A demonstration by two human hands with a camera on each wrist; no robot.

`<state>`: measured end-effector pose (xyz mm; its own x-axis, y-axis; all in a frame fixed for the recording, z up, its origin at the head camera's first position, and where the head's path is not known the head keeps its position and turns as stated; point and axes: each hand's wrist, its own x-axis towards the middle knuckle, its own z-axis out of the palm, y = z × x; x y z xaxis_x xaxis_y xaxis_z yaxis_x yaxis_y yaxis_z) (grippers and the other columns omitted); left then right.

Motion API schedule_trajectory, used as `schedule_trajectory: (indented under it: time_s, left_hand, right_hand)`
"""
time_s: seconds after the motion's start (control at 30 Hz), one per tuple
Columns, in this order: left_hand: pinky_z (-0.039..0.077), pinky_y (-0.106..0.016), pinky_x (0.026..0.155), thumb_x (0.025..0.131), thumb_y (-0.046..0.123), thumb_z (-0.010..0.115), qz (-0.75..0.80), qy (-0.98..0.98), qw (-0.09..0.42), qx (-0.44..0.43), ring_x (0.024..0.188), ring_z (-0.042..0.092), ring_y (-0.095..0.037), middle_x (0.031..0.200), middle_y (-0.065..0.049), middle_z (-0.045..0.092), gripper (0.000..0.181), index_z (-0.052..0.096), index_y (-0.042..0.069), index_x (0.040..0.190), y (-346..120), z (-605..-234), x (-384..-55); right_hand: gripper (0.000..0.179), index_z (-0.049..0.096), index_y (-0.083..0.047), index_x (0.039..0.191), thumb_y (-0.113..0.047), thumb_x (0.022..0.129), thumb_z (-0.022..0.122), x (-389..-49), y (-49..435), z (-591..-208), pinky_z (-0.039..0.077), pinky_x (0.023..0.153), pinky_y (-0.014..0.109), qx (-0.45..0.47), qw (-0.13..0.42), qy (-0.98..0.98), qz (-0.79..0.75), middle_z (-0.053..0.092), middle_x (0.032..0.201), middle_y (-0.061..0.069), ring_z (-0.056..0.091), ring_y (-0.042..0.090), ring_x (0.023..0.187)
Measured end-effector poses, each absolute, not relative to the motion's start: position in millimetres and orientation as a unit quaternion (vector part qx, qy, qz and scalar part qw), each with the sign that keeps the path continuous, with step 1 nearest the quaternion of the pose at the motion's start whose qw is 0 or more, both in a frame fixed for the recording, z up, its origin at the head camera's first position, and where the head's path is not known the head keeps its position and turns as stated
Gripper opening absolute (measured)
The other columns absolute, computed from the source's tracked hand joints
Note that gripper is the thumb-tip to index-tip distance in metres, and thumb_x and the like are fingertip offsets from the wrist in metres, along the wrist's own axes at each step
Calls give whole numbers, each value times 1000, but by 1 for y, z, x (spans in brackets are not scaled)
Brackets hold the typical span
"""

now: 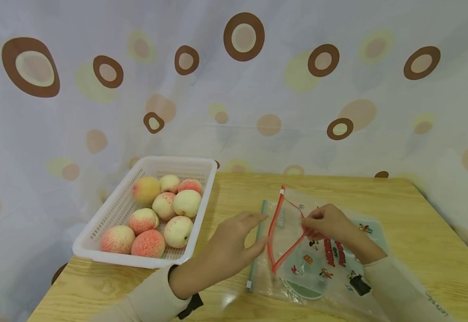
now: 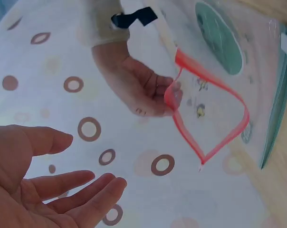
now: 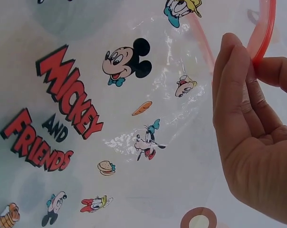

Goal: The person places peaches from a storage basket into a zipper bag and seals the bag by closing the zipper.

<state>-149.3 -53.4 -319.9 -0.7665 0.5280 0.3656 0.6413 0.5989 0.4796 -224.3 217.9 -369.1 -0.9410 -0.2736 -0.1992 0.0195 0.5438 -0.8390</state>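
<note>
A clear zipper bag (image 1: 294, 268) with a red zip edge and printed cartoon figures lies on the table, its mouth spread wide. My right hand (image 1: 330, 227) pinches the red edge on the right side of the mouth; the right wrist view shows thumb and fingers on that red strip (image 3: 266, 33). My left hand (image 1: 230, 243) hovers at the left of the mouth, fingers extended and holding nothing. In the left wrist view its fingers (image 2: 98, 194) are apart from the bag. Beneath lies another bag with a green zip edge (image 1: 252, 268).
A white plastic basket (image 1: 85, 252) of several peaches (image 1: 148, 243) stands on the left of the wooden table (image 1: 423, 232). Behind the table hangs a pale curtain (image 1: 202, 98) with brown ring patterns.
</note>
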Motion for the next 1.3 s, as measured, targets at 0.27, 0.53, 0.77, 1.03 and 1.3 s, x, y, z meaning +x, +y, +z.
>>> schedule_trajectory:
  time_s: [0.27,0.53,0.77,1.03,1.3]
  left_hand:
    - [55,-34,75,91,23,66,-269,-913,133,-275,96,66,-23,121,-11,65,35,65,6,122,-92,-286,-178]
    - [45,-32,54,90,22,67,-142,-965,94,-200,68,61,-22,118,-12,67,34,67,5,119,-143,-283,-229]
    - [48,-47,91,87,12,69,-152,-962,22,-226,109,60,-36,121,-19,63,38,63,-5,121,-177,-306,-261]
    - [47,-47,90,86,13,70,-128,-953,-54,-269,102,61,-34,114,-21,65,45,58,-5,126,-190,-324,-276]
    - [47,-46,90,84,18,74,-90,-961,-89,-245,111,57,-37,125,-21,60,56,53,-2,132,-185,-331,-283]
  right_hand:
    - [28,69,9,89,-16,95,59,-224,219,-377,58,66,38,-78,143,845,-509,70,76,11,69,22,69]
    - [29,69,9,91,-18,95,59,-223,215,-380,58,67,36,-55,146,829,-537,69,74,6,68,18,69]
    - [29,68,10,95,-17,96,58,-220,214,-378,58,66,34,-55,149,820,-550,69,75,6,68,16,68]
    - [28,68,8,94,-19,95,59,-221,215,-382,58,67,33,-54,155,808,-566,69,74,5,68,16,69]
    - [26,67,7,97,-18,95,58,-220,212,-381,58,68,32,-27,154,803,-575,68,75,4,68,16,70]
